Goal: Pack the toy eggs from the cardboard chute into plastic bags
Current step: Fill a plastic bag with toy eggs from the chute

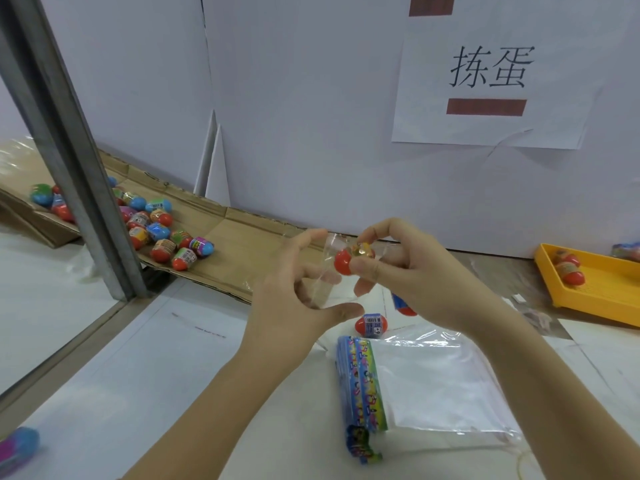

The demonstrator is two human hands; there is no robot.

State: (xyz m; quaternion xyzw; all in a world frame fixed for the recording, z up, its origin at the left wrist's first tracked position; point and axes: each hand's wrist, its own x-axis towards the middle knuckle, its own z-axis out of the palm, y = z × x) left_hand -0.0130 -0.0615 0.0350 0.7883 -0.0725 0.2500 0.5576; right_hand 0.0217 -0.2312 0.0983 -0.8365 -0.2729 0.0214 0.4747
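My right hand (408, 271) pinches a red-ended toy egg (346, 259) at the mouth of a small clear plastic bag (323, 278). My left hand (294, 292) holds that bag open from the left side. Both hands hover above the white table. Several more toy eggs (162, 230) lie on the sloped cardboard chute (235, 233) at the left. One egg (371, 324) rests on the table just below my hands, and another (401, 304) is partly hidden under my right wrist. A stack of clear bags (426, 386) with colourful header strips lies in front of me.
A yellow tray (595, 292) with bagged eggs sits at the far right. A grey metal post (69, 147) stands at the left, crossing the chute. A white board with a paper sign (491, 74) walls off the back. One egg (17, 448) lies at the bottom left.
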